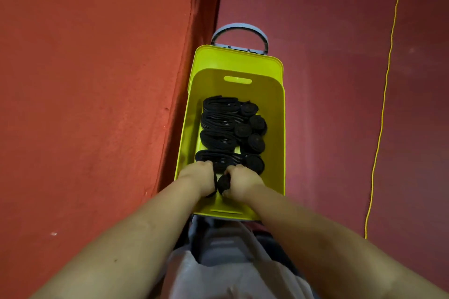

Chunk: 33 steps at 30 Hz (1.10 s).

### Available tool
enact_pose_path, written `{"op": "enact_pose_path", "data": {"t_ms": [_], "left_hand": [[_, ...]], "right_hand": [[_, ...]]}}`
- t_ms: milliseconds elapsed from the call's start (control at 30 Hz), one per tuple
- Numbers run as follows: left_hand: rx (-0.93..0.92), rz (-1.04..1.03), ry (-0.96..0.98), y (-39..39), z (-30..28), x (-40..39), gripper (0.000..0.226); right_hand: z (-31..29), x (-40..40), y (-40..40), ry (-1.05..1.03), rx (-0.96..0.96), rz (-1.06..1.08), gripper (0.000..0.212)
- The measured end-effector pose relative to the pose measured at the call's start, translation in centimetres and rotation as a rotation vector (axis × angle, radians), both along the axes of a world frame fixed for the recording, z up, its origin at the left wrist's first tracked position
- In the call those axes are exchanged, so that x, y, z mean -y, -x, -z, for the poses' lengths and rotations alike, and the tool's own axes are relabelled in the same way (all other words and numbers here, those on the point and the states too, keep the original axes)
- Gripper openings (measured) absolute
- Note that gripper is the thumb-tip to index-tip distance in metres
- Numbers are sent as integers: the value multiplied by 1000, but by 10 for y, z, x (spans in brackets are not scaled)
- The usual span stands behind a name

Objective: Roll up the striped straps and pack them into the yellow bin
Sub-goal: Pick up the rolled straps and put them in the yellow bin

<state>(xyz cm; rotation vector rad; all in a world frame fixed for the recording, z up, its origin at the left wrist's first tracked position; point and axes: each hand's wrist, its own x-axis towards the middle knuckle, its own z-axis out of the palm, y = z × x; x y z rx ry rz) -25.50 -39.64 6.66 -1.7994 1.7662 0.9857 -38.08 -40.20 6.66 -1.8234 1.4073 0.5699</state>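
Both hands, left (198, 177) and right (241, 183), grip seemingly one dark strap (224, 183) inside the yellow bin (275, 128).

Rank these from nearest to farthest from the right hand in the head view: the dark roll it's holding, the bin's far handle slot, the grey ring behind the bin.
1. The dark roll, gripped by the right hand at the yellow bin's near end.
2. The handle slot, in the bin's far wall.
3. The grey ring, on the floor beyond the bin.

fingertips of both hands: hidden, curled under | strap (224, 183) stripes: too dark to tell
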Motion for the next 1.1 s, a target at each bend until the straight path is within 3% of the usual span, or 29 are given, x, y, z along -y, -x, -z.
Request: {"op": "enact_pose_path", "data": {"t_ms": [267,667,900,1100], "left_hand": [[64,-29,14,6,29,-2,31],[55,-91,31,9,27,-3,28],[-46,-106,111,0,-25,21,29],[-242,-299,276,-30,-98,80,39]], "right_hand": [[21,-1,-5,146,-42,-61,30],[25,-8,-3,156,7,-12,36],[-15,9,11,147,161,167,51],[-73,67,11,314,280,253,51]]}}
